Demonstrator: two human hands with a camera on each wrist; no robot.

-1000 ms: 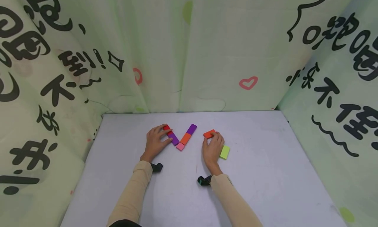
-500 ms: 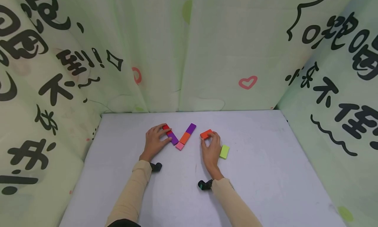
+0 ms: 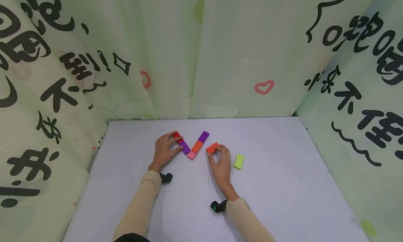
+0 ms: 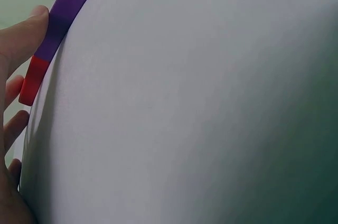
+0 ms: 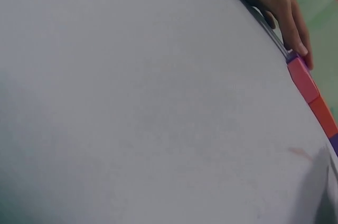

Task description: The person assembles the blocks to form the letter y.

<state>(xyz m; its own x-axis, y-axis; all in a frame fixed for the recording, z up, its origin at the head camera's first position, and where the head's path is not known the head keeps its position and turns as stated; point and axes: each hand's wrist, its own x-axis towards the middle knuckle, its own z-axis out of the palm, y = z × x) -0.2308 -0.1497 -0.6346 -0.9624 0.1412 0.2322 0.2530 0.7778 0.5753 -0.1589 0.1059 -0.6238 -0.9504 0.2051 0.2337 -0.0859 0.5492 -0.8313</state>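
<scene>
Flat coloured blocks form a V on the white table (image 3: 277,186): a red block (image 3: 176,135), a purple block (image 3: 184,147), a pink block (image 3: 191,155), an orange block (image 3: 197,147) and a second purple block (image 3: 204,136). My left hand (image 3: 174,142) rests against the V's left arm, fingers by the red block and thumb on the purple one. The left wrist view shows that red block (image 4: 31,78) and purple block (image 4: 64,17) beside my fingers (image 4: 24,36). My right hand (image 3: 216,153) pinches an orange-red block (image 3: 212,148) just right of the V.
A lime green block (image 3: 239,161) lies flat to the right of my right hand. Printed curtains (image 3: 220,53) close off the table at the back and both sides. The right wrist view shows the pink block (image 5: 302,78) and my left hand's fingers (image 5: 288,18).
My right hand has carried the orange-red block leftward, away from the lime block and close to the V's right arm. My left hand has stayed put.
</scene>
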